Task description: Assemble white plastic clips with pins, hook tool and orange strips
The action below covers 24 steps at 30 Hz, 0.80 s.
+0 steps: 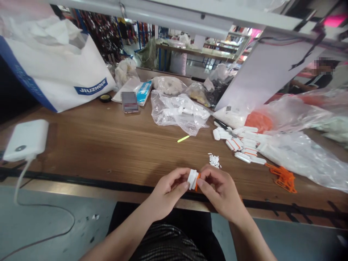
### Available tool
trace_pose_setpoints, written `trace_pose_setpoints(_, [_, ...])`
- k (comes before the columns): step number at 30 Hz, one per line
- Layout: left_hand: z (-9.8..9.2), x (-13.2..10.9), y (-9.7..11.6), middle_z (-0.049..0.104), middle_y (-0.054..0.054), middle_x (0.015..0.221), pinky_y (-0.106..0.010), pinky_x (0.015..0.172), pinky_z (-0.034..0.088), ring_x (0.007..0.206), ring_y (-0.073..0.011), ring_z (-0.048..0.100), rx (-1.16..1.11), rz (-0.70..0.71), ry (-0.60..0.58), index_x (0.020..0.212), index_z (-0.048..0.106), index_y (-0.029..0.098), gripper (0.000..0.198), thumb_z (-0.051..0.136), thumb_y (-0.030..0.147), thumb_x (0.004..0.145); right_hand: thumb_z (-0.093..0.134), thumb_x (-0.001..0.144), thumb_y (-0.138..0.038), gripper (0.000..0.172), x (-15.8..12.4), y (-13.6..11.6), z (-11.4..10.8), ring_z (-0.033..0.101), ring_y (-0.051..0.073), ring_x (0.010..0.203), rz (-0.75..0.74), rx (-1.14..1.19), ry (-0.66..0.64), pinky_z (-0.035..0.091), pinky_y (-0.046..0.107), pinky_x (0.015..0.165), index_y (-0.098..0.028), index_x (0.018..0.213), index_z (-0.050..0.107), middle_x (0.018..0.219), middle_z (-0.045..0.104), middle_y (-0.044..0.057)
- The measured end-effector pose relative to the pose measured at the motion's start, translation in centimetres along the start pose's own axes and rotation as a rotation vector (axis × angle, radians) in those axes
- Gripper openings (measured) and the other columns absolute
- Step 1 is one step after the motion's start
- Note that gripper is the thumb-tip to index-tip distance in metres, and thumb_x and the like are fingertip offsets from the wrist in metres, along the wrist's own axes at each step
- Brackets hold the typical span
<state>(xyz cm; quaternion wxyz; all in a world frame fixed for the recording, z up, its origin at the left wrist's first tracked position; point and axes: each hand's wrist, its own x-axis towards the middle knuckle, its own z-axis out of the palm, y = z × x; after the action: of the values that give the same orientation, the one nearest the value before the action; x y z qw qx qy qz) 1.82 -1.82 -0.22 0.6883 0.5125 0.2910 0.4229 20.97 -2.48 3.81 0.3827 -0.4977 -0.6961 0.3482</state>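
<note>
Hands: left hand (168, 192) and right hand (223, 194) found together, clamped on white part (192, 179) with orange edge, over table (108, 145) front; grip partly hidden.
Done: banded parts (234, 144) stacked right of hands, apparently finished.
Left: white bits (214, 160), orange strips (284, 179), bagged pieces (176, 112) remained on table.

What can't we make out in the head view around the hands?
Head view:
White plastic piece: shape partly hidden by the left hand and right hand.
Orange strip: its join to the piece is hidden by the hands.
Small white bits: too small to tell their shape.
Flat rectangular item: face blurred out.
White tote bag: cut off by the left edge.
</note>
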Motion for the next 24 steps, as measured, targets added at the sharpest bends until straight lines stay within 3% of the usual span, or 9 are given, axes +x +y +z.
trace_pose_setpoints(6, [0.1, 0.0, -0.1, 0.072, -0.007, 0.120, -0.036, 0.100, 0.051, 0.112, -0.0213, 0.067, -0.001, 0.018, 0.003, 0.123, 0.067, 0.024, 0.025, 0.063, 0.028, 0.099, 0.064, 0.091, -0.026, 0.011, -0.4, 0.5, 0.6, 0.053, 0.010, 0.057, 0.034, 0.006, 0.083, 0.045, 0.021, 0.054, -0.021, 0.083, 0.058, 0.069, 0.058, -0.004])
trace_pose_setpoints(16, [0.1, -0.2, 0.4, 0.072, -0.008, 0.122, -0.039, 0.101, 0.049, 0.112, -0.0246, 0.065, 0.158, 0.044, 0.028, 0.127, 0.069, 0.023, 0.030, 0.056, 0.036, 0.103, 0.067, 0.088, -0.026, 0.009, -1.3, 1.5, 1.6, 0.059, 0.011, 0.058, 0.023, -0.038, 0.228, 0.051, 0.023, 0.054, -0.022, 0.092, 0.060, 0.074, 0.065, -0.001])
trace_pose_setpoints(24, [0.2, -0.1, 0.2, 0.074, -0.005, 0.103, -0.034, 0.085, 0.051, 0.093, -0.0214, 0.065, 0.124, -0.037, 0.093, 0.115, 0.074, 0.022, 0.027, 0.072, 0.037, 0.092, 0.068, 0.086, -0.027, 0.010, -1.1, 0.8, 2.2, 0.058, 0.010, 0.053, 0.045, 0.007, 0.229, 0.050, 0.022, 0.049, -0.021, 0.089, 0.061, 0.072, 0.064, -0.001])
